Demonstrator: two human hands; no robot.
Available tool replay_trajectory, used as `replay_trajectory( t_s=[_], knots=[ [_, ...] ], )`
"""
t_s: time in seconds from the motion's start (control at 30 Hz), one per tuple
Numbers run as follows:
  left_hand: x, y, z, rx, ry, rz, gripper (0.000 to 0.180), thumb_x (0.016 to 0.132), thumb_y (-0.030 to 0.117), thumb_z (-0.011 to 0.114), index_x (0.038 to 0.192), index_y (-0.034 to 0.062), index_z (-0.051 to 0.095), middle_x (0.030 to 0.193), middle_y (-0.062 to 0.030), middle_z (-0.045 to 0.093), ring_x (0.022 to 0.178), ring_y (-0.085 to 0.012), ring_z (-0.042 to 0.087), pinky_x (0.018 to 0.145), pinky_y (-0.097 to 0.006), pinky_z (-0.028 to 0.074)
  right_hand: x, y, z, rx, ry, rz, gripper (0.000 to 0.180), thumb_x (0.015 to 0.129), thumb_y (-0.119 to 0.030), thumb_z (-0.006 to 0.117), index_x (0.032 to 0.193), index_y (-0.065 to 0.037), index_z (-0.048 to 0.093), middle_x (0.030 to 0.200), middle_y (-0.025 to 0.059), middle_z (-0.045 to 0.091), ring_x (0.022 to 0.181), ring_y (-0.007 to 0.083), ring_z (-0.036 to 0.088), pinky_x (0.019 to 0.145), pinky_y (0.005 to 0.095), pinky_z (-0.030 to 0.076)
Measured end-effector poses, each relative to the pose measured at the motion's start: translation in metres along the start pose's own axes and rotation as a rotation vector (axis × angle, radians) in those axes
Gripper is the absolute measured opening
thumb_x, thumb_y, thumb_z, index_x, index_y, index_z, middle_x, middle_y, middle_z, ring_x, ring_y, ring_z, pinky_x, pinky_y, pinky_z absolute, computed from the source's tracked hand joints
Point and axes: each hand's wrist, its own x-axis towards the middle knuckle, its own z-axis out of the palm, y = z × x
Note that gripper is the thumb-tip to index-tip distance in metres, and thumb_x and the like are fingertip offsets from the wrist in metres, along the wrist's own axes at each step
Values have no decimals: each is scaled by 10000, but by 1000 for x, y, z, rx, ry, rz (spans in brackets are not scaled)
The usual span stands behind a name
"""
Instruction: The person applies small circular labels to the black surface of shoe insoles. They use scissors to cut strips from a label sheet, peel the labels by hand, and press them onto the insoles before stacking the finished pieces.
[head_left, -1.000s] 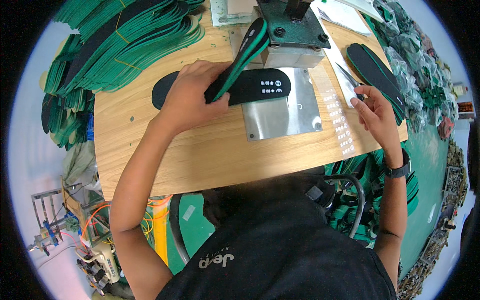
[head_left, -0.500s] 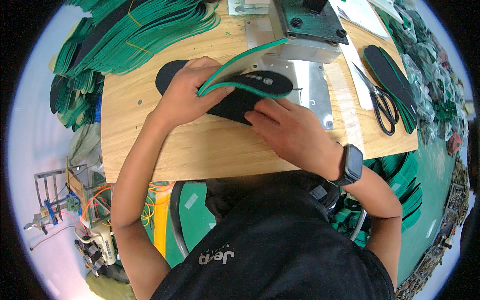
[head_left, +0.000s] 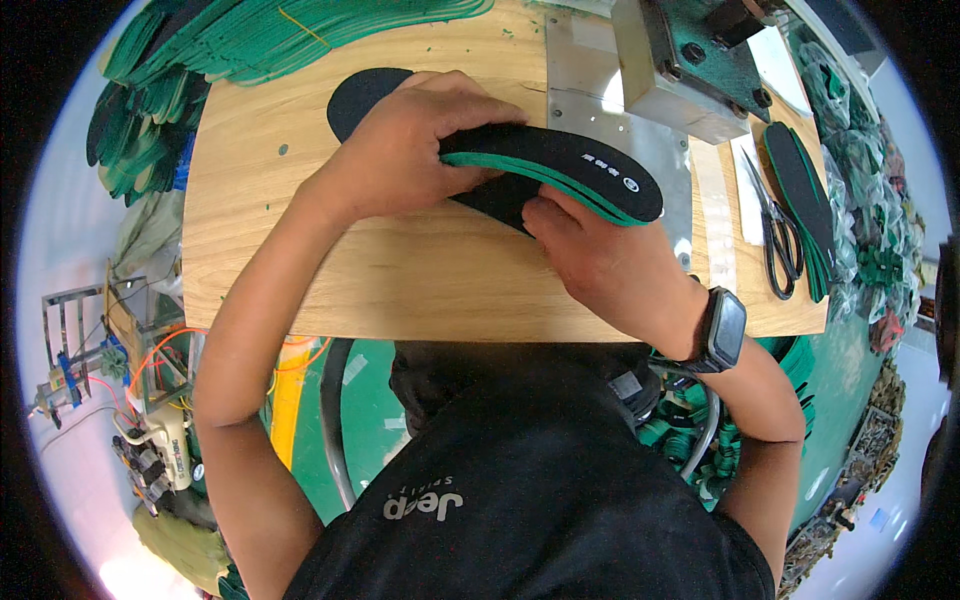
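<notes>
My left hand [head_left: 405,145] is closed round the middle of a small stack of insoles [head_left: 560,160], black on top with green foam edges. The stack arches to the right, with pale printing near its rounded end. Beneath it another black insole [head_left: 365,98] slants across, its rounded end showing beyond my left hand. Below the raised stack, my right hand [head_left: 610,255] has its fingers curled at the near right end of this lower insole, pinching it. The stack's end hides part of my right hand, which has a black watch [head_left: 724,328] at the wrist.
A metal press block [head_left: 690,75] stands on a steel plate [head_left: 575,80] at the back right. Black-handled scissors [head_left: 783,245] and more insoles [head_left: 800,190] lie by the right edge. Large bundles of green-edged insoles [head_left: 260,45] fill the back left of the wooden table [head_left: 300,270].
The upper insoles, spread apart before, now lie together and reach further right over my right hand. Both hands keep their hold. The whole view has shifted a little.
</notes>
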Motion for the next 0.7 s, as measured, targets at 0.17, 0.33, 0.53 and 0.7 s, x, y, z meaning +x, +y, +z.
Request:
replay_trajectory(
  t_s=[0.17,0.33,0.53,0.7],
  knots=[
    [-5,-3,1,-37,42,-31,484,665,80,712,1141,110,634,1071,-108,609,1041,-303,554,923,-381,427,-21,6,-18,-184,-98,-177,214,666,-9,646,873,-29,599,846,96,543,769,276,587,571,360,483],
    [3,-5,0,-123,7,-76,329,814,206,680,1105,59,634,1011,-119,635,983,-276,583,880,-359,439,0,2,-5,-190,-58,-183,155,686,-36,624,833,-23,578,837,89,517,791,254,551,613,347,484],
    [-1,-1,-9,-307,-44,-344,322,889,281,625,1050,1,629,993,-163,640,925,-241,595,830,-327,448,-12,15,-12,-218,-79,-252,86,704,-69,591,775,-29,565,793,73,483,773,230,533,582,328,489],
    [0,-7,-2,-118,0,-195,337,891,282,619,1057,-10,609,955,-174,635,884,-279,591,812,-350,449,13,8,0,-155,-66,-274,177,694,-58,601,860,2,606,799,66,482,760,220,519,575,314,483]
  ],
)
